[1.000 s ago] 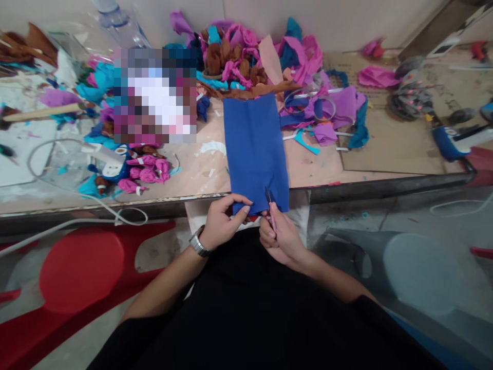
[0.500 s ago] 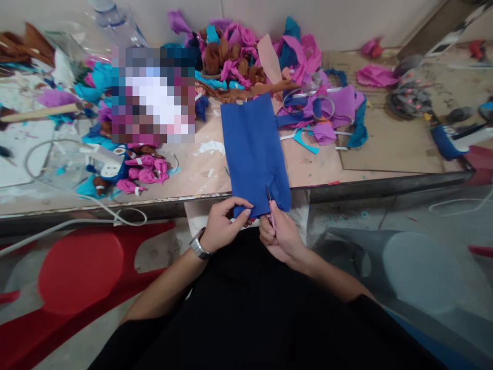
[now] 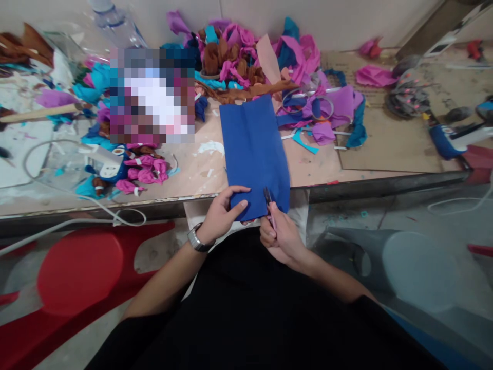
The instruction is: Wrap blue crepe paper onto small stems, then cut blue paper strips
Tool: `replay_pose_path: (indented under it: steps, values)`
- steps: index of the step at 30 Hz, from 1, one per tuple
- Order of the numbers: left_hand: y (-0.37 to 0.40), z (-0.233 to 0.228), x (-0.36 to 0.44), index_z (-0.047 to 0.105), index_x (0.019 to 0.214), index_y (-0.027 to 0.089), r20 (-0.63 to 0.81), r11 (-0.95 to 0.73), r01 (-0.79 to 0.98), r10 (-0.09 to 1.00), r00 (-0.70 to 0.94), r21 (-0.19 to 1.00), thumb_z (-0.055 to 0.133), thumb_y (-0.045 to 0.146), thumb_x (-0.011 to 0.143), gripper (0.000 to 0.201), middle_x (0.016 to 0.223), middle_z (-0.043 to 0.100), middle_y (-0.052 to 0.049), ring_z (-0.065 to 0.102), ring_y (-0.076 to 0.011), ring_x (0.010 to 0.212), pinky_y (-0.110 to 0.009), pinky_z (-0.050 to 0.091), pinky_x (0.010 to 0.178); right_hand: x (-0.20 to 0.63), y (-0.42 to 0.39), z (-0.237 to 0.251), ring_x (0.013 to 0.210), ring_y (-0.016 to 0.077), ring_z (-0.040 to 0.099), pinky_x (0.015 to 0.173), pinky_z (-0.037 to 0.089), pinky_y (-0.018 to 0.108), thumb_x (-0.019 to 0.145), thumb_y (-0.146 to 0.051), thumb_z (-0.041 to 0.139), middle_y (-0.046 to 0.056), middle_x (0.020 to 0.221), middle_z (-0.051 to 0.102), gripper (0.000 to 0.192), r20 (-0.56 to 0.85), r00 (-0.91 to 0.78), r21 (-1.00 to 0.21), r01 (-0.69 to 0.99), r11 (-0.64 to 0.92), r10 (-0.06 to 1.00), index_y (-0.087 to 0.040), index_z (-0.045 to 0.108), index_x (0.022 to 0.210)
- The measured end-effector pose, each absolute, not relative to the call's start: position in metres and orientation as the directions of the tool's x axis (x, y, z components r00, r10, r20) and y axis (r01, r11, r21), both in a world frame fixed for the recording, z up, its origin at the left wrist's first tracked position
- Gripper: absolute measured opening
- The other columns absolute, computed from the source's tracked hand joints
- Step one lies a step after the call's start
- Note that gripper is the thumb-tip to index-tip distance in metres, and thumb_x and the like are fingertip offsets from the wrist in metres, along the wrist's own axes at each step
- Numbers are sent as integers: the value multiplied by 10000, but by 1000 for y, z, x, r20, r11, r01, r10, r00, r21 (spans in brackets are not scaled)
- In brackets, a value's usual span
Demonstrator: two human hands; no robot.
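One sheet of blue crepe paper (image 3: 254, 154) lies lengthwise on the tabletop (image 3: 192, 174), its near end hanging just over the front edge toward the person. Two hands are at that near end. The left hand (image 3: 223, 216) has its grip closed on the paper's lower left corner, thumb on top and fingers curled under, with one metal wristwatch (image 3: 196, 239) on the wrist. The right hand (image 3: 281, 236) has its grip closed around one pair of scissors (image 3: 268, 203); only the dark blade tips and a strip of pink handle show, so I cannot tell how far the blades are parted. The tips touch the paper near its lower right edge.

Behind the sheet sits one large heap of crumpled paper scraps (image 3: 265, 61) in pink, purple, teal and brown, too tangled to count. To the left, a small cluster of pink twisted pieces (image 3: 148, 172) lies near one white power strip (image 3: 103, 156) with its cable looping off the front edge. One clear bottle (image 3: 115, 20) is cut off at the top of the frame. A blurred block covers part of the left tabletop, hiding what lies there. Below, one red stool (image 3: 77, 272) and one grey stool (image 3: 419, 267) flank the person's dark-clothed lap, both partly cut off
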State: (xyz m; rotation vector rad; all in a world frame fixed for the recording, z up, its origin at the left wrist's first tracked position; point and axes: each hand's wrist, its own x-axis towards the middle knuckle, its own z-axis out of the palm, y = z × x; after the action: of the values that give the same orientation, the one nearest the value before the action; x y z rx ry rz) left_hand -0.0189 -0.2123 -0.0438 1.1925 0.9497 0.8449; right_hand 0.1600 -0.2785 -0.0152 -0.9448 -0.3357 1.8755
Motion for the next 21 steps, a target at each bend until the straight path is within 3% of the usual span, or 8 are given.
replay_pose_path:
  steps: [3,12,21]
  values:
    - [-211,-45,-20,743,1163,218,-85,54,99,933,349,994,749,387,933,286,1081,746,-78,692,-158,763,-289,601,663,161,-277,-14,328,40,222,354,194,191,932,-645,694,-133,480,419,417,-484,-215,-574,-654,-494,848,-245,581,899]
    - [-214,-38,-19,775,1068,212,-6,-59,201,951,308,978,718,337,946,184,1063,779,-54,704,-178,933,-320,555,879,170,-283,-10,337,32,228,357,211,181,953,-637,670,-132,497,430,421,-505,-257,-571,-617,-542,824,-230,567,924]
    - [-213,-40,-18,766,1072,222,-44,-17,187,948,315,982,719,346,945,184,1053,775,-53,698,-174,871,-306,567,790,174,-289,-13,331,28,228,348,201,177,931,-648,693,-131,485,438,456,-554,-289,-535,-594,-601,780,-208,574,931]
